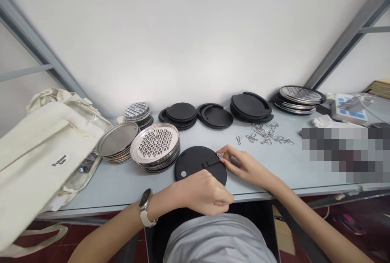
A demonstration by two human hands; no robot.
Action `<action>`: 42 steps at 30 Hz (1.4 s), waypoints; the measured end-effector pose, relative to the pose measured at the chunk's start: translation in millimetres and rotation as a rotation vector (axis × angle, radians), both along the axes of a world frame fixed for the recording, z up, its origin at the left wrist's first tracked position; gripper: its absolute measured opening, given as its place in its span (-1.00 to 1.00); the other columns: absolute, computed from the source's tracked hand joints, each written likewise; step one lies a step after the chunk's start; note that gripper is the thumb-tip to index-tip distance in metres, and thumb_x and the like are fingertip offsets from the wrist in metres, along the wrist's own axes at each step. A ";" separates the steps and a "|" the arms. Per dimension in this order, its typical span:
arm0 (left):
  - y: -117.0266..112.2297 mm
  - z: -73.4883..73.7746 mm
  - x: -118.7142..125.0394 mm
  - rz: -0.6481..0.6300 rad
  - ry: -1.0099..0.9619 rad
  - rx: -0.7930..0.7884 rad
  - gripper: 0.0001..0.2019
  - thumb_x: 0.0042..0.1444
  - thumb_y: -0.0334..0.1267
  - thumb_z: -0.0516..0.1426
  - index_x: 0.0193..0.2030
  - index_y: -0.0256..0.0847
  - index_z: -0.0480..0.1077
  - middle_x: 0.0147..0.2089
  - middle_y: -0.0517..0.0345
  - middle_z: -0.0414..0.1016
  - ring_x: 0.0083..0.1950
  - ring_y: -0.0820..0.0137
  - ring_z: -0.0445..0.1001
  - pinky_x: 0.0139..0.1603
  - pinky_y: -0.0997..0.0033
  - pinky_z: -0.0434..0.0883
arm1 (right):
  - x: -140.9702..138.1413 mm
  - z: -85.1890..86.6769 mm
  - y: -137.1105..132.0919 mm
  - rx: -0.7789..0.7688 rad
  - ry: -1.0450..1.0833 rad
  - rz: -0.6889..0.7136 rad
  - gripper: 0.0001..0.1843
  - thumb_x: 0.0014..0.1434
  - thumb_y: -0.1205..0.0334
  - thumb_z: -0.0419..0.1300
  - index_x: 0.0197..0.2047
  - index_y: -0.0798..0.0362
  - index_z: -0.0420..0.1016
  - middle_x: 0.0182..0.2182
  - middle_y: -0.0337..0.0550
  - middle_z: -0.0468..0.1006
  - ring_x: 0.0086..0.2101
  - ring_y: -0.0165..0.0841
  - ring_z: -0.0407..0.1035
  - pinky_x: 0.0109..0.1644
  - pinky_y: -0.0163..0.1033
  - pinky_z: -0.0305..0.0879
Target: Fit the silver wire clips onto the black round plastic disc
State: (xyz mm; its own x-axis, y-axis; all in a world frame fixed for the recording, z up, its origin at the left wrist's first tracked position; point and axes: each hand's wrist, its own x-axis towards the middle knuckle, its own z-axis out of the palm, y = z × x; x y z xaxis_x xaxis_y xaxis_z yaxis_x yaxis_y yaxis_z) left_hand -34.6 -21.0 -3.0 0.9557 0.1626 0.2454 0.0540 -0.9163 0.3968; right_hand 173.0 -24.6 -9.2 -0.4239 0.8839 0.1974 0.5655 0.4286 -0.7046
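Observation:
A round black disc (195,161) with a raised slot piece and a small pale round spot lies near the table's front edge. At its right rim, the thumb and forefinger of my right hand (243,166) pinch a small shiny metal clip (218,156), mostly covered by the fingers. My left hand (207,193) is closed in a fist over the disc's front part and the table edge; whatever it may hold is hidden. Just left of the disc stands a stack of round metal grater plates (155,145). Several wire clips (266,134) lie loose beyond my right hand.
Smooth metal plates (118,139) are stacked at left beside a cream canvas bag (51,153). Along the wall stand small grater discs (137,111), black discs (182,113), black rimmed holders (251,106) and assembled graters (300,96). A power strip (349,108) sits far right.

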 end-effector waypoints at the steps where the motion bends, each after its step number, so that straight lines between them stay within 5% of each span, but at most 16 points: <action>1: -0.1 -0.1 0.0 0.001 0.000 -0.003 -0.71 -0.02 -0.45 0.03 -0.57 -0.21 -0.07 -0.63 0.36 -0.04 -0.57 0.49 -0.17 -0.54 0.44 -0.05 | 0.2 -0.1 0.1 -0.002 0.002 -0.002 -0.76 0.35 0.10 -0.04 -0.01 -0.02 0.30 -0.49 -0.30 0.37 -0.48 -0.39 0.30 -0.37 -0.33 0.22; 35: -0.4 2.8 0.5 0.012 0.042 0.030 -0.72 -0.03 -0.48 0.05 -0.59 -0.22 -0.02 -0.63 0.35 0.05 -0.59 0.53 -0.07 -0.55 0.44 -0.06 | -0.6 -4.8 0.1 -0.043 -0.024 0.034 -0.85 0.38 0.16 -0.11 -0.12 -0.01 0.22 -0.54 -0.36 0.25 -0.53 -0.41 0.15 -0.40 -0.34 0.12; 42: -0.4 0.5 0.3 0.019 0.031 0.029 -0.72 -0.03 -0.46 0.05 -0.59 -0.21 -0.03 -0.63 0.34 0.04 -0.58 0.51 -0.09 -0.55 0.42 -0.05 | -1.3 -3.7 -1.1 0.001 0.049 -0.058 -0.76 0.39 0.14 -0.13 0.07 0.00 0.13 -0.48 -0.31 0.33 -0.50 -0.39 0.22 -0.34 -0.31 0.18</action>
